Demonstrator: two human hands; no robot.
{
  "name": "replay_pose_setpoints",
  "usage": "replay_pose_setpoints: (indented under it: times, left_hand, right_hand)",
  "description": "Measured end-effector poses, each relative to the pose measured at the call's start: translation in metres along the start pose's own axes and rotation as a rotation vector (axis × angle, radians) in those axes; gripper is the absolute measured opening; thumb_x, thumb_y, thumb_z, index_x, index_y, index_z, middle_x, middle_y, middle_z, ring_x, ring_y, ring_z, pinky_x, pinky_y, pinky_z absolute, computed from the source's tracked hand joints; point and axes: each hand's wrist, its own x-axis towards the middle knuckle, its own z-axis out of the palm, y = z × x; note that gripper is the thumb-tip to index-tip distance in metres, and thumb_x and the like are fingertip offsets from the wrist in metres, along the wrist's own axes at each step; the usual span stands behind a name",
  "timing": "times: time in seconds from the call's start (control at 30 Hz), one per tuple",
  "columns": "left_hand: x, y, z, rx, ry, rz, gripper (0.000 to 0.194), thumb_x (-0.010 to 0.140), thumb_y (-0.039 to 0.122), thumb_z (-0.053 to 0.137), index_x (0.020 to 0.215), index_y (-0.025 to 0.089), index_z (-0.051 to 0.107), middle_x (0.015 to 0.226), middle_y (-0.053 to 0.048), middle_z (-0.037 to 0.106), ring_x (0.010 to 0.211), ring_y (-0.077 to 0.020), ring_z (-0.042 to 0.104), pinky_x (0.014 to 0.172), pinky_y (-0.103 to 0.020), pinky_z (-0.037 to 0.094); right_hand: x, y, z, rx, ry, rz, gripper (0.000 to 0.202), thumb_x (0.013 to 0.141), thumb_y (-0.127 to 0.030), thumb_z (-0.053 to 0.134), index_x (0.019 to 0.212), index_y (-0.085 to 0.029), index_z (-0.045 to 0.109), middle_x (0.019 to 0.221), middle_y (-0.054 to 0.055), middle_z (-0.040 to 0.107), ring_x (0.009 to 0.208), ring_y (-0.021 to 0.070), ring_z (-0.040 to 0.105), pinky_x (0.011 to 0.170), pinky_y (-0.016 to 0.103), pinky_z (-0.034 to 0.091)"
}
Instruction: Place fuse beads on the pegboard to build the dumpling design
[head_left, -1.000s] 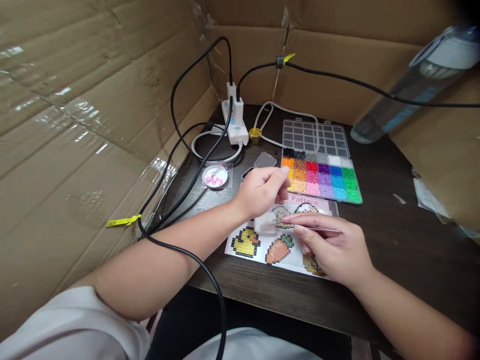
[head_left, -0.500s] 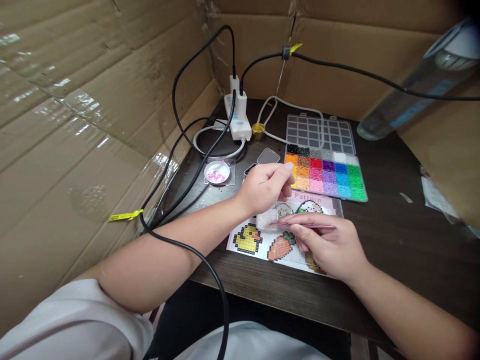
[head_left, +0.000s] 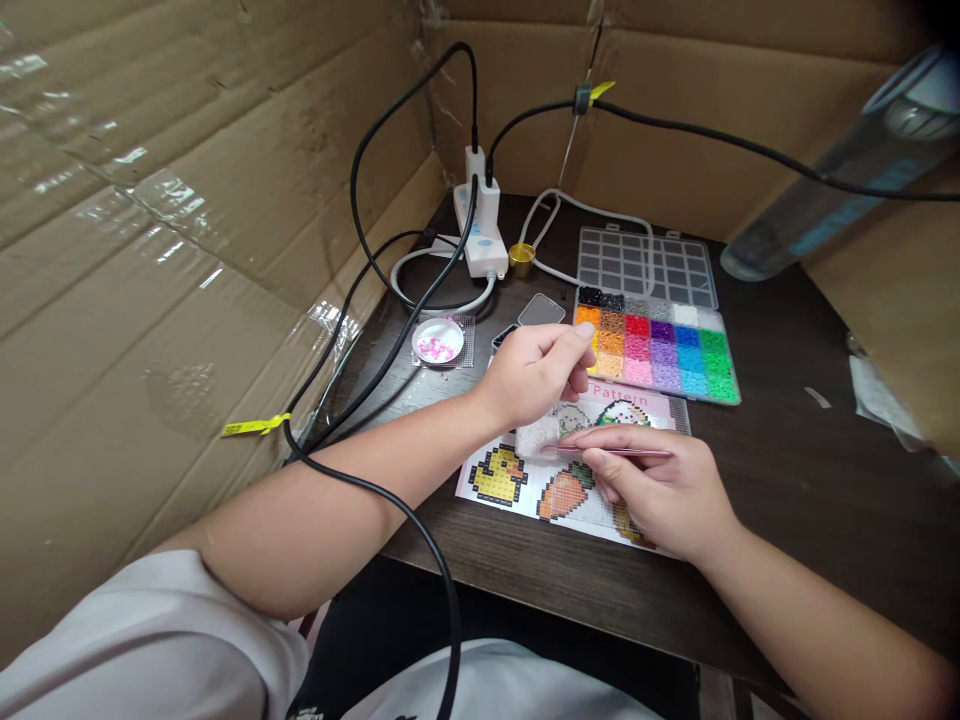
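My right hand pinches pink tweezers, whose tips point left into a small clear box of white beads. That box rests on the pattern sheet, which shows a yellow duck and a carrot. Above the sheet's upper edge, my left hand is closed, thumb against the fingers; what it holds, if anything, is too small to make out. Behind both hands sits a compartment box of coloured beads, its clear lid folded open.
A white dish with pink beads stands at the left. Behind it are a power strip, a gold cup and black cables, one crossing over my left forearm. A clear bottle leans at the back right.
The view has shifted slightly, so the things on the table appear a little further right. Both hands keep nearly the same pose, with the tweezers still at the white beads.
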Motion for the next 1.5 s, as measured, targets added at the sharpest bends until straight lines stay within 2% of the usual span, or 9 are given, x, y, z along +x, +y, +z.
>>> replay_pose_setpoints:
  times: [0.13,0.3,0.6,1.23,1.5]
  left_hand:
    - [0.0000,0.0004,0.0000,-0.007,0.001,-0.005,0.041,0.095,0.043,0.049,0.067,0.015,0.058,0.055,-0.001,0.058,0.047,-0.0074,0.056,0.047,-0.019,0.046]
    - [-0.0002,0.0008,0.0003,-0.008,0.003,-0.003,0.042,0.095,0.046,0.051,0.067,0.015,0.058,0.055,-0.001,0.058,0.047,-0.0075,0.055,0.048,-0.019,0.047]
    - [0.0000,-0.0017,-0.0008,0.014,-0.007,0.024,0.042,0.094,0.047,0.050,0.067,0.015,0.058,0.056,0.000,0.058,0.047,-0.0075,0.055,0.047,-0.019,0.046]
    - [0.0004,-0.0020,-0.0009,0.017,-0.010,0.032,0.042,0.093,0.048,0.050,0.067,0.016,0.057,0.055,0.001,0.058,0.047,-0.0076,0.055,0.048,-0.021,0.046]
    - [0.0001,-0.0016,-0.0008,0.016,-0.005,0.024,0.041,0.093,0.046,0.050,0.066,0.015,0.058,0.054,0.000,0.058,0.046,-0.0075,0.055,0.047,-0.020,0.045]
  right_hand:
    - [-0.0008,-0.0001,-0.0001,0.062,0.036,0.038,0.017,0.084,-0.031,0.069,0.090,-0.019,0.080,0.065,0.004,0.070,0.043,0.0089,0.049,0.041,0.024,0.042]
    - [-0.0001,-0.0011,-0.0018,0.138,0.054,0.070,0.021,0.083,-0.033,0.070,0.091,-0.016,0.079,0.052,0.002,0.061,0.042,0.0101,0.048,0.041,0.025,0.042]
    - [-0.0006,0.0022,0.0007,0.135,0.133,0.043,0.021,0.084,-0.034,0.070,0.092,-0.017,0.079,0.047,-0.001,0.056,0.040,0.0104,0.047,0.038,0.025,0.041]
    - [-0.0001,0.0033,0.0011,0.103,0.119,0.053,0.022,0.085,-0.035,0.068,0.094,-0.017,0.078,0.051,0.000,0.058,0.042,0.0117,0.049,0.041,0.027,0.044]
    - [0.0002,0.0049,0.0012,0.163,0.133,0.052,0.018,0.085,-0.032,0.070,0.092,-0.018,0.078,0.048,0.000,0.057,0.042,0.0107,0.047,0.041,0.026,0.042]
